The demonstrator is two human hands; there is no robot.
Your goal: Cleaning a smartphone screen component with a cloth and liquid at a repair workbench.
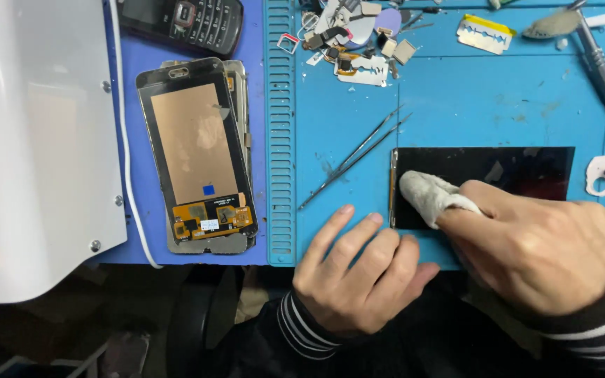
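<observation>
We are working at the front edge of the surface (456,105), on the blue repair mat, where the dark glass panel (519,171) is lying flat with its long side parallel to that edge. Our right hand (533,245) is closing its fingers around a wad of greyish cloth (428,196) and pressing it onto the panel's left end, so that the cloth (not the skin) is contacting the glass. Our left hand (358,273) is resting open and flat on the mat, fingers spread, with the fingertips just beside the panel's front left corner; we judge that it is bracing the panel against sliding, though we cannot tell whether it is actually touching the edge.

Two thin metal probes (358,157) are lying diagonally just beyond the panel's left end, within reach. Razor blades and small loose parts (358,42) are sitting along the back edge, well apart from the glass. A disassembled phone screen assembly (197,154) is lying face down beside the mat's left edge, with a keypad phone (183,21) behind it.
</observation>
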